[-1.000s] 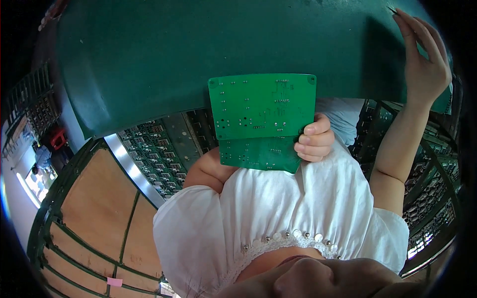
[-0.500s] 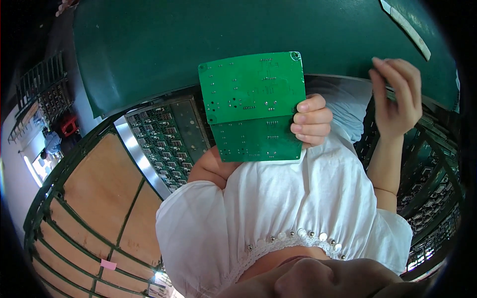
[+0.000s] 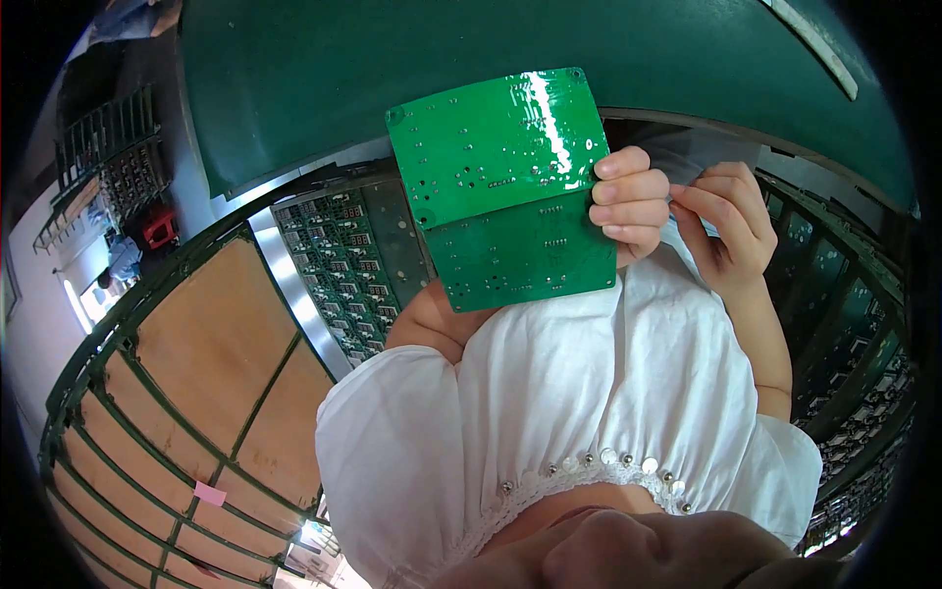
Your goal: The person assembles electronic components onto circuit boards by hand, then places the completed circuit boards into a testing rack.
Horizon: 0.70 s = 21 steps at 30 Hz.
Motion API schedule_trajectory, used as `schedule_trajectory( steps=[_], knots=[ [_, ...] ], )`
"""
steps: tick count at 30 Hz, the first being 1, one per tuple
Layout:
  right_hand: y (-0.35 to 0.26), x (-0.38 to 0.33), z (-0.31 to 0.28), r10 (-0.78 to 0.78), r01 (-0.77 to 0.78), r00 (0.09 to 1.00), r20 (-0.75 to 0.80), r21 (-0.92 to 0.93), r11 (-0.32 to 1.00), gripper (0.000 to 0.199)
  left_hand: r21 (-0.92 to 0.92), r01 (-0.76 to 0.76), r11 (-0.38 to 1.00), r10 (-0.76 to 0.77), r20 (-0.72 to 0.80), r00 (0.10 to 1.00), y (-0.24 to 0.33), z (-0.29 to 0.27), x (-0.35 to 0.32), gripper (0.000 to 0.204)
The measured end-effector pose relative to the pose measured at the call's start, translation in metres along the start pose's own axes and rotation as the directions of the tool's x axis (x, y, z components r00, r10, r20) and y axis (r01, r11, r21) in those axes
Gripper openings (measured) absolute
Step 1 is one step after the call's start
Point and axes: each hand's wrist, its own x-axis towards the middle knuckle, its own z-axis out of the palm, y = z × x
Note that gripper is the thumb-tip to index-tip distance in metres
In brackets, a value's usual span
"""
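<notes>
My left hand [image 3: 633, 201] holds a green circuit board [image 3: 491, 157] upright in front of my chest. The left forearm passes behind the board, and its fingers wrap round the right edge onto the face toward me. That face shows solder joints and small holes, with a crosswise line splitting it into two parts. A bright glare streak lies on the upper part. Close beside the left hand's knuckles is my right hand [image 3: 731, 226], its fingers curled and the thumb and forefinger tips pinched together. Whatever that pinch might hold is too small to make out.
A green-topped table [image 3: 392, 49] spans the far side, with a pale strip-like tool [image 3: 814, 49] at its right. Left of me, a panel of populated circuit boards [image 3: 339, 265] rests near a green rack with tan panels [image 3: 216, 344]. More boards fill a rack [image 3: 834, 294] on the right.
My right hand has come left and down, from beside the table edge to the left hand's fingers. The board has risen slightly and tilted, and a glare streak now shows on it.
</notes>
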Motion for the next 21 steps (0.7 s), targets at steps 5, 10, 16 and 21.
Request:
schedule_trajectory(
  steps=[5,10,16,21],
  knots=[
    [-0.007,-0.005,0.006,0.024,-0.025,0.999,0.026,0.051,0.998,0.025,0.028,-0.048,0.998,0.051,-0.096,0.994,-0.001,0.008,-0.001,0.013],
    [-0.013,-0.009,0.007,0.077,-0.08,0.996,0.043,0.074,0.994,0.022,-0.003,-0.076,0.997,0.076,-0.072,0.995,-0.006,0.007,-0.002,0.011],
    [-0.013,-0.012,0.008,0.096,-0.1,0.993,0.07,0.058,0.993,0.022,-0.007,-0.078,0.997,0.077,-0.072,0.994,-0.007,0.007,-0.005,0.011],
    [-0.015,-0.013,0.01,0.102,-0.107,0.992,0.069,0.073,0.992,0.022,0.007,-0.067,0.998,0.067,-0.06,0.996,-0.008,0.007,-0.007,0.011]
  ],
)
